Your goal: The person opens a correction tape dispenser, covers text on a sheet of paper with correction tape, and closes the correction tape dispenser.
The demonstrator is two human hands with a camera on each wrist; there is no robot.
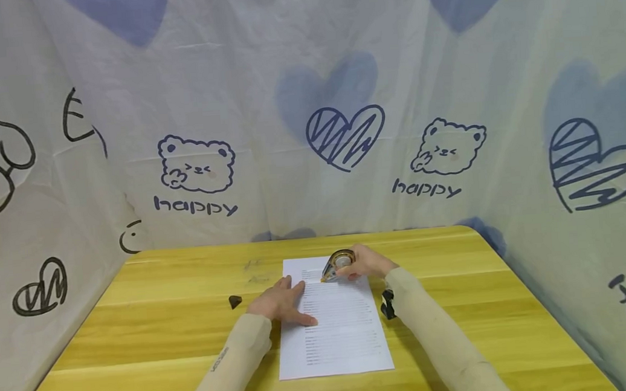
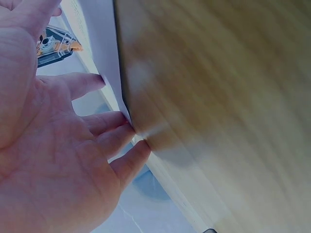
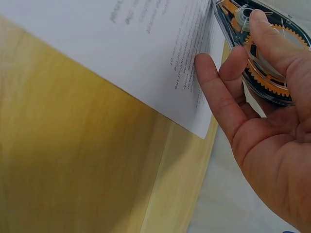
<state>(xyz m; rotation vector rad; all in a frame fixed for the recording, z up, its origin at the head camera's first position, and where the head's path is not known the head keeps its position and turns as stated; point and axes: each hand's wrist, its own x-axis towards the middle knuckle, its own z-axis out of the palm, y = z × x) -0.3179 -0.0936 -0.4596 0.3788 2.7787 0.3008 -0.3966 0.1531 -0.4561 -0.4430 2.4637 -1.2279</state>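
A printed sheet of paper (image 1: 344, 332) lies on the wooden table, its text running in lines. My right hand (image 1: 364, 262) pinches a correction tape dispenser (image 1: 341, 259), its tip at the upper lines of the sheet. In the right wrist view, orange gears show through the clear case of the correction tape dispenser (image 3: 269, 77), and the thumb (image 3: 277, 43) lies on its side. My left hand (image 1: 281, 304) rests with fingers spread on the left side of the sheet. The left wrist view has its fingertips (image 2: 138, 155) at the paper's edge.
A small dark angular piece (image 1: 235, 301) lies on the wooden table (image 1: 154, 340), left of my left hand. A light cloth (image 1: 274, 180) with hearts and bears hangs behind the table and along both sides. A black device (image 1: 388, 304) sits at the right wrist.
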